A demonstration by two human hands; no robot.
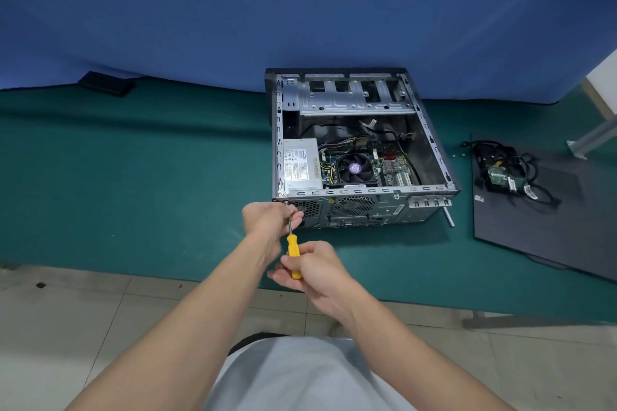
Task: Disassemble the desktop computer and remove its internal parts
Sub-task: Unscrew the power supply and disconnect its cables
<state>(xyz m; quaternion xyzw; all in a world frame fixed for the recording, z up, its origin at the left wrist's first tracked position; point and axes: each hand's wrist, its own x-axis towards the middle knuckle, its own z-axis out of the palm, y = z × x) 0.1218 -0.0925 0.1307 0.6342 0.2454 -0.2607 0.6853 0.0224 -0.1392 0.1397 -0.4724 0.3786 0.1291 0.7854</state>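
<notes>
Head view shows both hands on a yellow-handled screwdriver [293,255]. The left hand [272,222] pinches the metal shaft just behind the tip and steadies it against the rear corner of the computer case [367,210]. The right hand [314,272], nearer the body, has its fingers curled round the lower end of the handle. The left fingers hide the screw itself.

If the shaft tilts while it is turned, the tip will likely ride out of the screw head and chew it. A freed screw could drop onto the green surface [133,177] and roll off the near edge to the floor. The power supply [300,163], just beyond the left hand inside the open case, may shift if this screw holds it.

By count there are two hands, one screwdriver, one case, one power supply and one cooler fan [354,168]. Well off to the right of the hands lies one dark side panel [534,237], carrying one drive [499,175] in a tangle of cables.
</notes>
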